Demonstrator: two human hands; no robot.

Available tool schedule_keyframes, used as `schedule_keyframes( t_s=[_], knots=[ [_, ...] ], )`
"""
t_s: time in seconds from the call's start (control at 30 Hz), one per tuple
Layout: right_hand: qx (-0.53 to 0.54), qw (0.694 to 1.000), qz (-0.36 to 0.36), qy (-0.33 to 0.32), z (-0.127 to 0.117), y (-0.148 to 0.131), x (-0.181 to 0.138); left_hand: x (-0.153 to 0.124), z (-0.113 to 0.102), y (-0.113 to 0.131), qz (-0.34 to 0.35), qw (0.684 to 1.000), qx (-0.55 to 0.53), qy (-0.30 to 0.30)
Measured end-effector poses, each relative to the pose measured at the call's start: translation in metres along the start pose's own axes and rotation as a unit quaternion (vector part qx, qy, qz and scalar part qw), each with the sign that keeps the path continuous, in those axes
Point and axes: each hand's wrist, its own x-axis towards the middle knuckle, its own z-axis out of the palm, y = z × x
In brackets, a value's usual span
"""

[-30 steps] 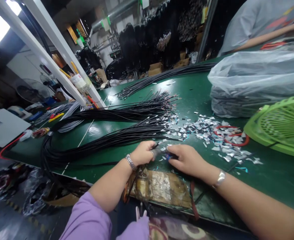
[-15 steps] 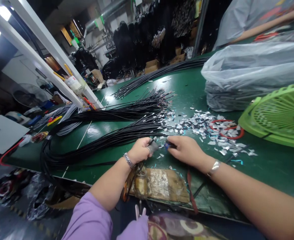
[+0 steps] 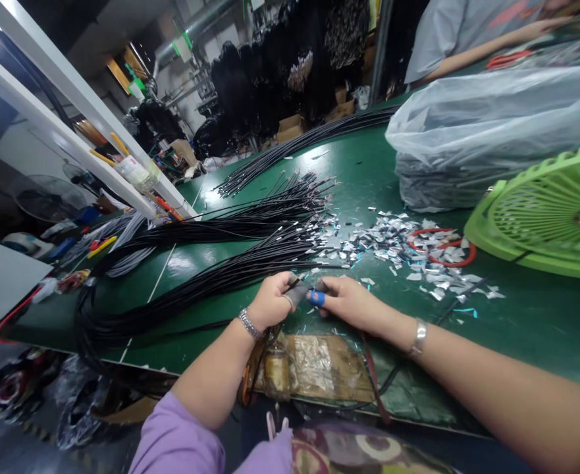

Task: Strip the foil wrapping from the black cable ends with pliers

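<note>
My left hand (image 3: pixel 271 302) is closed in a fist near the front edge of the green table (image 3: pixel 517 316), pinching the end of a thin black cable (image 3: pixel 230 273) with a grey-wrapped thumb. My right hand (image 3: pixel 351 304) meets it from the right, fingers pinched at the same cable tip, with a blue wrap on one fingertip. Both wrists wear metal bracelets. The big bundle of black cables (image 3: pixel 210 263) runs leftward from my hands and loops off the table's front edge.
A scatter of silver foil scraps (image 3: pixel 393 247) and a red ring (image 3: pixel 442 247) lie just beyond my hands. A green fan grille (image 3: pixel 541 217) and a clear plastic bag (image 3: pixel 492 131) sit right. A taped brown pad (image 3: pixel 314 365) lies below my hands. Another person's arm (image 3: pixel 467 46) rests far right.
The view has shifted slightly, so everything sits a little higher and further left. My hands stay pinched together on the cable tip; the blue fingertip wrap now shows clearly.
</note>
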Motion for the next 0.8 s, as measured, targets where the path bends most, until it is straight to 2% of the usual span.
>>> schedule_keyframes(
  t_s=[0.07,0.17,0.3,0.4,0.57,0.67,0.73,0.8],
  knots=[
    [-0.095,0.993,-0.046,0.057,-0.003,0.002,0.000,0.000,0.000,0.001,0.001,1.000,-0.006,0.003],
    [-0.127,0.982,-0.088,0.110,-0.011,0.005,0.000,-0.001,0.000,0.003,-0.001,1.000,-0.018,0.013],
    [-0.087,0.980,-0.150,0.100,-0.016,0.006,-0.001,-0.001,-0.001,0.005,-0.005,0.999,-0.026,0.018],
    [-0.118,0.974,-0.174,0.080,-0.014,0.005,-0.002,-0.002,-0.001,0.005,-0.015,0.999,-0.026,0.013],
    [-0.279,0.928,-0.205,0.136,-0.011,0.007,-0.005,-0.003,-0.002,0.006,-0.019,0.999,-0.019,-0.020],
    [-0.335,0.897,-0.235,0.165,-0.013,0.007,-0.007,-0.003,-0.001,0.007,-0.015,1.000,-0.014,-0.023],
    [-0.339,0.893,-0.230,0.189,-0.016,0.007,-0.007,-0.003,-0.001,0.007,-0.013,1.000,-0.010,-0.021],
    [-0.307,0.905,-0.218,0.197,-0.018,0.006,-0.007,-0.004,-0.002,0.007,-0.008,1.000,-0.011,-0.014]
  ],
)
